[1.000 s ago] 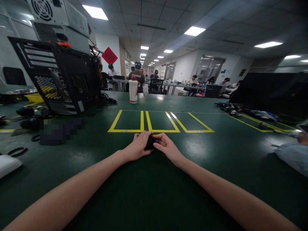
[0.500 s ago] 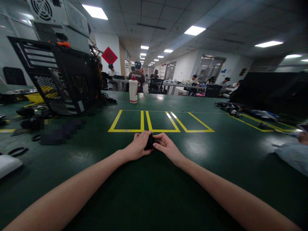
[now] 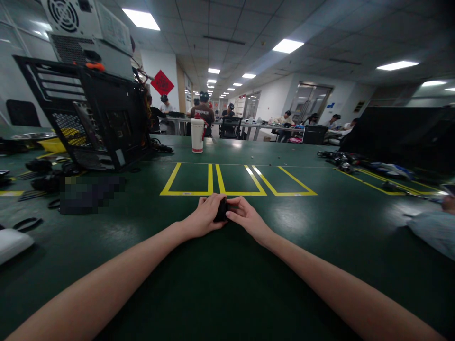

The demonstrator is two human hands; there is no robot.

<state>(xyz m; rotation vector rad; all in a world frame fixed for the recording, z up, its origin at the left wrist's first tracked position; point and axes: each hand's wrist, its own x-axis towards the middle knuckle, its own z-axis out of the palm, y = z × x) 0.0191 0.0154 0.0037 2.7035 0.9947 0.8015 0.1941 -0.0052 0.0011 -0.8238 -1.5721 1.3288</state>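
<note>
My left hand (image 3: 205, 218) is closed around a small black block-like object (image 3: 221, 210), low over the green tabletop. Fingers and thumb cover most of it, so its exact kind does not show. Close against its right side is my right hand (image 3: 247, 218), thumb and fingers pinched together. Whatever lies between those right fingertips is too small and dark to make out. Just beyond both hands, yellow tape outlines (image 3: 241, 193) mark the table.
An open black computer case (image 3: 106, 118) stands at left with a power supply (image 3: 88, 19) on top. A white cup (image 3: 197, 135) with a red lid stands farther back. Dark cables (image 3: 46, 177) lie at left, and a co-worker's sleeve (image 3: 432, 229) shows at right.
My right fingertips have come slightly closer to the black object, narrowing the gap between them. My left hand keeps its hold in nearly the same place.
</note>
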